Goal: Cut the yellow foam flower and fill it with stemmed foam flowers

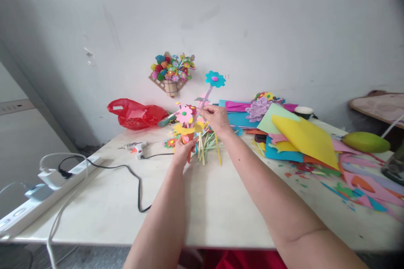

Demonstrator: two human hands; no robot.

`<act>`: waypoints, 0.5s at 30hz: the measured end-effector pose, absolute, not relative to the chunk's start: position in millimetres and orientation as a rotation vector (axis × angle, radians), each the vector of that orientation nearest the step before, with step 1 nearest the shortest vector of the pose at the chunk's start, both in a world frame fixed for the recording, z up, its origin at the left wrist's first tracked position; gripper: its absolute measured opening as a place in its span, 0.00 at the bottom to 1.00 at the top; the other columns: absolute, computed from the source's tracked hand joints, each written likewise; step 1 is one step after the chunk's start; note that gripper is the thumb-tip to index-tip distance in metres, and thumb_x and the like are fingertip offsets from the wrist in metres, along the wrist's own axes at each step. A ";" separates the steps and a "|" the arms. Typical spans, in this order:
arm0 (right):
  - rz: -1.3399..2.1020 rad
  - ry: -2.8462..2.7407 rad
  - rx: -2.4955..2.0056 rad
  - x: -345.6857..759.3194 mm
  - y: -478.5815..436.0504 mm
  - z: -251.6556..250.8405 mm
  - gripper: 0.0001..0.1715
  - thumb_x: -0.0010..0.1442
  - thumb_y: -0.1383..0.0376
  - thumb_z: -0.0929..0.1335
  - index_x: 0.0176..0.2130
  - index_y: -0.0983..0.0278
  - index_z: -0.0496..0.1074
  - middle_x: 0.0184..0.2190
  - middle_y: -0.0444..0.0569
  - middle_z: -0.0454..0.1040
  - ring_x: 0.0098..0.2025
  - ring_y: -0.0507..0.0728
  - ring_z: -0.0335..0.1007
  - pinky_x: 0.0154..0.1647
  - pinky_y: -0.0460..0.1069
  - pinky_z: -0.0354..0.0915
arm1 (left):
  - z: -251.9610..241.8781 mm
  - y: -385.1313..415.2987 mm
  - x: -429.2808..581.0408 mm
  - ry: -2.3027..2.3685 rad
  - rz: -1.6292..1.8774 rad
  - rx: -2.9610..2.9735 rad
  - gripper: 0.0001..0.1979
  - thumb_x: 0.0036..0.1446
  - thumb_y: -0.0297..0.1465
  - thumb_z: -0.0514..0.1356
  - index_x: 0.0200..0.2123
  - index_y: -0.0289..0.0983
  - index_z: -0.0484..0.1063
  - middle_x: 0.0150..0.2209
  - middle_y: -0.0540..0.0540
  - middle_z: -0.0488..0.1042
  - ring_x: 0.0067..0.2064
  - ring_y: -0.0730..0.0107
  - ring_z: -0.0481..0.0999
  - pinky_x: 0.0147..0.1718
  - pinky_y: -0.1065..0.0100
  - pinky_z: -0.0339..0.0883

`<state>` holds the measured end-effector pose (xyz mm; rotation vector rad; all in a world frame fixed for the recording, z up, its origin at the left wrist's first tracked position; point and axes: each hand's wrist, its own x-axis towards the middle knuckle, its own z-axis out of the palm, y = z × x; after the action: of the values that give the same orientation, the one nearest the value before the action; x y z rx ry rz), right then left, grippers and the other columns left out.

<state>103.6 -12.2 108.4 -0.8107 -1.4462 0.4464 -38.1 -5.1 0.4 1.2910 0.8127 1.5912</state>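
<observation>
My left hand (183,150) is wrapped round a small orange cone-shaped holder (188,136) with a yellow scalloped rim. Pink and dark red foam flowers stand up from it, among them a pink flower (184,114) with a green centre. Between the fingertips of my right hand (215,117) is the purple stem of a blue flower (215,79) with a pink centre. The blue bloom rises above both hands, and the stem's lower end is hidden among the other flowers. Behind the holder lie loose pale green and yellow stems (206,147).
A glue gun (139,149) lies left of the hands, its black cord running to a power strip (82,168). A red plastic bag (137,114) sits behind. Foam sheets (303,134) and scraps cover the right side. A flower decoration (171,86) hangs on the wall.
</observation>
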 end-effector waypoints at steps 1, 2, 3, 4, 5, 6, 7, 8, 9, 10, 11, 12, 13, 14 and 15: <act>0.450 -1.462 -0.824 103.0 -12.0 107.7 0.22 0.48 0.49 0.69 0.20 0.65 0.70 0.15 0.41 0.63 0.21 0.48 0.56 0.23 0.45 0.53 | 0.8 -5.8 -37.9 0.818 1.590 1.288 0.18 0.38 0.36 0.69 0.27 0.36 0.63 0.17 0.56 0.65 0.15 0.78 0.62 0.16 0.73 0.58; 0.462 -1.482 -0.834 102.4 -12.3 107.2 0.22 0.48 0.49 0.69 0.20 0.65 0.70 0.15 0.40 0.62 0.21 0.48 0.55 0.23 0.45 0.52 | 1.3 -6.5 -37.7 0.821 1.591 1.285 0.18 0.38 0.36 0.69 0.27 0.36 0.63 0.17 0.56 0.65 0.15 0.78 0.63 0.16 0.73 0.58; 0.478 -1.504 -0.840 101.8 -13.1 106.8 0.23 0.48 0.48 0.69 0.20 0.65 0.69 0.15 0.40 0.61 0.21 0.48 0.54 0.22 0.45 0.51 | 1.8 -7.2 -37.4 0.822 1.591 1.284 0.18 0.37 0.36 0.69 0.27 0.36 0.63 0.17 0.56 0.65 0.15 0.78 0.63 0.16 0.73 0.58; 0.497 -1.535 -0.842 101.4 -14.1 106.5 0.23 0.47 0.48 0.69 0.19 0.65 0.69 0.15 0.40 0.60 0.20 0.48 0.53 0.22 0.45 0.50 | 2.2 -7.8 -37.1 0.821 1.591 1.286 0.18 0.37 0.35 0.69 0.28 0.36 0.63 0.17 0.56 0.65 0.15 0.78 0.62 0.16 0.73 0.58; 0.519 -1.569 -0.842 101.0 -15.4 106.2 0.23 0.47 0.48 0.69 0.19 0.64 0.68 0.14 0.40 0.58 0.20 0.48 0.52 0.22 0.45 0.50 | 2.6 -8.3 -36.8 0.821 1.590 1.288 0.18 0.37 0.35 0.68 0.28 0.36 0.63 0.17 0.55 0.66 0.15 0.78 0.62 0.16 0.73 0.57; 0.544 -1.603 -0.842 100.7 -16.6 106.0 0.23 0.47 0.48 0.69 0.18 0.64 0.68 0.14 0.39 0.57 0.20 0.47 0.51 0.21 0.45 0.49 | 2.7 -8.5 -36.6 0.819 1.591 1.287 0.18 0.37 0.35 0.68 0.28 0.36 0.64 0.17 0.55 0.66 0.15 0.78 0.62 0.16 0.73 0.57; 0.571 -1.633 -0.845 100.6 -17.9 106.0 0.23 0.46 0.48 0.69 0.18 0.64 0.67 0.13 0.39 0.56 0.19 0.47 0.51 0.21 0.45 0.49 | 2.8 -8.6 -36.4 0.815 1.591 1.283 0.18 0.37 0.35 0.68 0.28 0.36 0.64 0.17 0.55 0.66 0.16 0.78 0.62 0.16 0.73 0.57; 0.602 -1.658 -0.853 100.7 -19.0 106.1 0.23 0.46 0.48 0.69 0.18 0.64 0.67 0.13 0.39 0.56 0.18 0.47 0.50 0.21 0.45 0.49 | 2.7 -8.5 -36.3 0.810 1.591 1.275 0.18 0.37 0.35 0.69 0.28 0.36 0.64 0.17 0.55 0.66 0.16 0.78 0.62 0.16 0.73 0.57; 0.630 -1.677 -0.862 100.9 -20.0 106.5 0.23 0.46 0.49 0.69 0.18 0.64 0.68 0.12 0.38 0.56 0.18 0.47 0.50 0.20 0.45 0.49 | 2.6 -8.3 -36.2 0.802 1.591 1.267 0.18 0.36 0.35 0.69 0.28 0.36 0.64 0.17 0.55 0.66 0.16 0.78 0.62 0.16 0.73 0.57; 0.647 -1.680 -0.867 101.2 -20.9 107.2 0.22 0.46 0.49 0.69 0.18 0.64 0.68 0.12 0.38 0.57 0.17 0.47 0.51 0.20 0.45 0.50 | 2.3 -8.0 -36.2 0.793 1.590 1.260 0.18 0.36 0.35 0.69 0.28 0.36 0.64 0.17 0.55 0.66 0.16 0.78 0.62 0.16 0.73 0.56; 0.653 -1.668 -0.864 101.6 -21.8 108.1 0.22 0.47 0.49 0.69 0.19 0.64 0.69 0.11 0.38 0.58 0.17 0.47 0.52 0.20 0.45 0.50 | 2.1 -7.8 -36.3 0.789 1.585 1.259 0.18 0.36 0.35 0.69 0.27 0.36 0.64 0.18 0.55 0.65 0.16 0.79 0.62 0.16 0.73 0.56; 0.647 -1.643 -0.855 102.0 -22.5 109.3 0.21 0.48 0.50 0.69 0.19 0.64 0.69 0.11 0.38 0.58 0.17 0.47 0.52 0.20 0.45 0.52 | 1.9 -7.6 -36.4 0.789 1.574 1.265 0.18 0.36 0.35 0.69 0.27 0.36 0.64 0.17 0.55 0.65 0.16 0.79 0.62 0.17 0.73 0.56; 0.632 -1.612 -0.840 102.5 -23.1 110.5 0.20 0.49 0.51 0.68 0.19 0.64 0.69 0.11 0.39 0.59 0.17 0.48 0.53 0.20 0.45 0.53 | 1.6 -7.6 -36.6 0.793 1.562 1.276 0.18 0.37 0.35 0.69 0.27 0.36 0.64 0.17 0.55 0.65 0.16 0.79 0.62 0.17 0.73 0.56; 0.611 -1.578 -0.823 102.8 -23.6 111.6 0.20 0.50 0.52 0.68 0.19 0.64 0.69 0.12 0.39 0.60 0.17 0.48 0.54 0.21 0.45 0.54 | 1.4 -7.6 -36.7 0.799 1.552 1.290 0.17 0.37 0.36 0.69 0.27 0.36 0.64 0.17 0.55 0.65 0.16 0.79 0.62 0.17 0.73 0.56; 0.594 -1.552 -0.809 103.0 -23.8 112.4 0.19 0.50 0.53 0.68 0.20 0.64 0.69 0.12 0.39 0.60 0.17 0.48 0.54 0.21 0.45 0.54 | 1.2 -7.7 -36.8 0.804 1.543 1.307 0.17 0.38 0.36 0.69 0.26 0.36 0.64 0.17 0.55 0.65 0.16 0.79 0.62 0.17 0.73 0.56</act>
<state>103.0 -23.8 112.4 -0.8091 -1.5525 0.5938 -36.8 -7.7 1.2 1.3066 0.8043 1.5432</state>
